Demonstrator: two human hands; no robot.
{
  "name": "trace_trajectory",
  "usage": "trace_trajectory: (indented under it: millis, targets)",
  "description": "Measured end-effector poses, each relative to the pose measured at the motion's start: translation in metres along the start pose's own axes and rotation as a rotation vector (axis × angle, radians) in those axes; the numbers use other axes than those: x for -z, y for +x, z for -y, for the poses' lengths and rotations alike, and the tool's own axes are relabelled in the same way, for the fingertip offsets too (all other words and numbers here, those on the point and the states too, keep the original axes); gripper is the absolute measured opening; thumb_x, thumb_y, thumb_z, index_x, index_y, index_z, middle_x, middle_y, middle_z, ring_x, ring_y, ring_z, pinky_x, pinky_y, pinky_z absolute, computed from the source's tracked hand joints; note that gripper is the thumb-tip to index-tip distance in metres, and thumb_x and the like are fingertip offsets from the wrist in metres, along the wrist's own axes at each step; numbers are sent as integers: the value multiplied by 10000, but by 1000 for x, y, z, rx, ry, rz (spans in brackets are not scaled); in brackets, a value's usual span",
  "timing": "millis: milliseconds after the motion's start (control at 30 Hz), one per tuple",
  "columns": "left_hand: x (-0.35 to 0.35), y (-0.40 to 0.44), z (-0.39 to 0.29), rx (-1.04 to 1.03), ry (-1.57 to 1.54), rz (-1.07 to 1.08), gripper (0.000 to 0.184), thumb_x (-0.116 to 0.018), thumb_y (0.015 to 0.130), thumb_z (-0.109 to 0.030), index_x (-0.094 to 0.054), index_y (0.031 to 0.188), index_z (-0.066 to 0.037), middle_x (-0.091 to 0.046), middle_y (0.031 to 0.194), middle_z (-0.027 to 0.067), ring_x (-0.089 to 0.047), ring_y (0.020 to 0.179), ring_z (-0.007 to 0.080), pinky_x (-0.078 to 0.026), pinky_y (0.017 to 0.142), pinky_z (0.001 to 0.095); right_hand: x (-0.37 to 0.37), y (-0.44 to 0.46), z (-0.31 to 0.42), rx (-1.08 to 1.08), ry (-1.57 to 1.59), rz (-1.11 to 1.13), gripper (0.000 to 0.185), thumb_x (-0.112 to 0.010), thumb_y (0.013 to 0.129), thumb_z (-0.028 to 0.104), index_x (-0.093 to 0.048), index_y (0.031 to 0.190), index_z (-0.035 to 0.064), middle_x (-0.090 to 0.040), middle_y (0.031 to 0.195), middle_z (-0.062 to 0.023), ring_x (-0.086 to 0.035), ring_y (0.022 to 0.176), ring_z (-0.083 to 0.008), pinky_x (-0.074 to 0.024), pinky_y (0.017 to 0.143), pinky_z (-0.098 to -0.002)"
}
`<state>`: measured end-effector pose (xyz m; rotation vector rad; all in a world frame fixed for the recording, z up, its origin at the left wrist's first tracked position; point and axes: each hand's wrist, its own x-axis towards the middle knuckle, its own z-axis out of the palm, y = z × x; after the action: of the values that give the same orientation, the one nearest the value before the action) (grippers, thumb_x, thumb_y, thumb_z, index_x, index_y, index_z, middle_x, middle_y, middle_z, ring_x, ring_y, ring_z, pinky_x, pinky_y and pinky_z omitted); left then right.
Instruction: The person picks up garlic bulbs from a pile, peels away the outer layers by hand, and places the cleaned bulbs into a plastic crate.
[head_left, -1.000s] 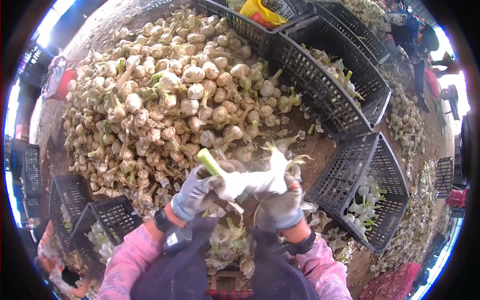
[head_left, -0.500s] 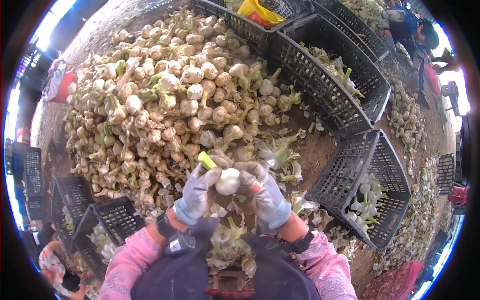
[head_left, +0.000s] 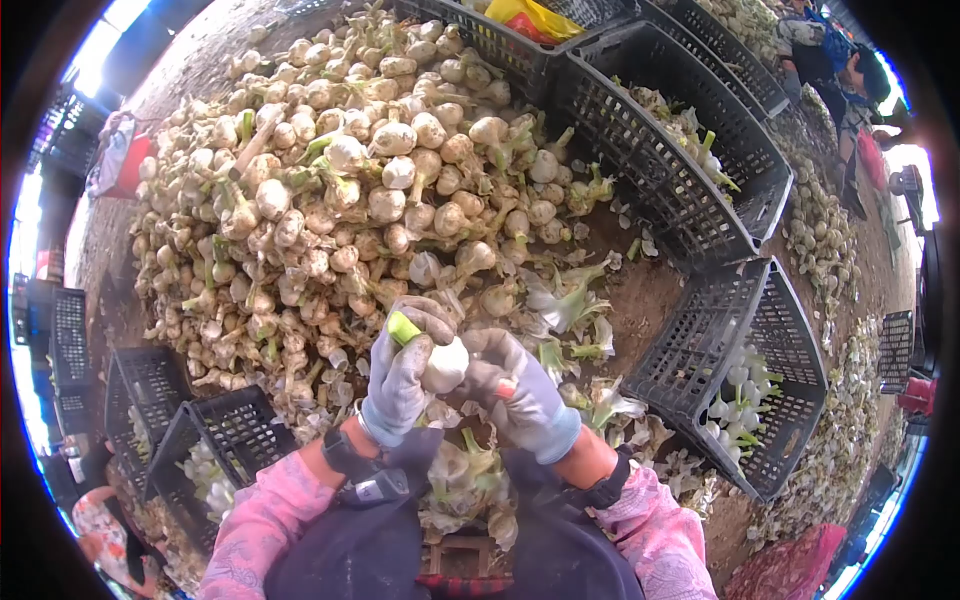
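Observation:
A white garlic bulb [head_left: 446, 367] with a short green stem is gripped in my gloved left hand [head_left: 397, 378], the stem pointing up and left past the thumb. My gloved right hand [head_left: 524, 392] is just right of the bulb, its fingers curled and closed. A small reddish patch shows at its fingertips; whether that is an object or a bare fingertip I cannot tell. Peeled husks and leaves [head_left: 465, 485] lie in a heap between my knees. Beyond my hands rises a large pile of untrimmed garlic [head_left: 330, 200].
To the right, a black crate [head_left: 700, 350] lies tipped, with cleaned white bulbs [head_left: 742, 400] inside. Larger black crates [head_left: 660, 150] stand at the upper right. More crates [head_left: 235, 435] are at the lower left, near another person [head_left: 105, 530]. Loose skins [head_left: 570, 300] litter the ground.
My right hand has drawn slightly down and away from the bulb, leaving a narrow gap. My left hand with the garlic has shifted a little left.

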<state>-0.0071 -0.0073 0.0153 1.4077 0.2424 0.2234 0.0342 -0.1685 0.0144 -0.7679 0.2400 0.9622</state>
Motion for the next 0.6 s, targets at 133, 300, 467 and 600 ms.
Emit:
trace_trajectory:
  millis: [133, 300, 467, 600]
  targets:
    - [2, 4, -3, -4, -182, -25, 251, -485, 903, -282, -547, 892, -39, -519, 994, 102, -549, 933, 203, -467, 845, 353, 4, 4, -6, -5, 10, 16, 307, -680, 904, 132, -556, 1167, 35, -621, 1011, -32, -614, 893, -119, -534, 792, -288]
    - [4, 2, -4, -114, 67, -55, 216, -490, 869, -232, -571, 875, -31, -532, 994, 115, -548, 923, 200, -463, 825, 351, -12, -4, 2, 116, -217, -45, 323, -696, 893, 135, -564, 1162, 16, -632, 1009, -41, -610, 905, -105, -529, 793, -274]
    - [4, 4, -6, 21, -253, -69, 210, -515, 869, -212, -589, 826, -20, -559, 925, 117, -559, 816, 218, -485, 793, 367, -9, -2, -5, 87, -158, -30, 175, -660, 913, 88, -615, 1046, -17, -652, 876, -37, -615, 757, -97, -521, 706, -247]
    - [15, 21, 4, 244, -961, 114, 359, -501, 888, -350, -594, 770, -25, -563, 814, 113, -598, 870, 307, -510, 830, 445, 0, -1, -4, 104, -388, -104, 207, -679, 905, 115, -614, 1057, -9, -644, 888, -24, -609, 790, -89, -513, 723, -240]
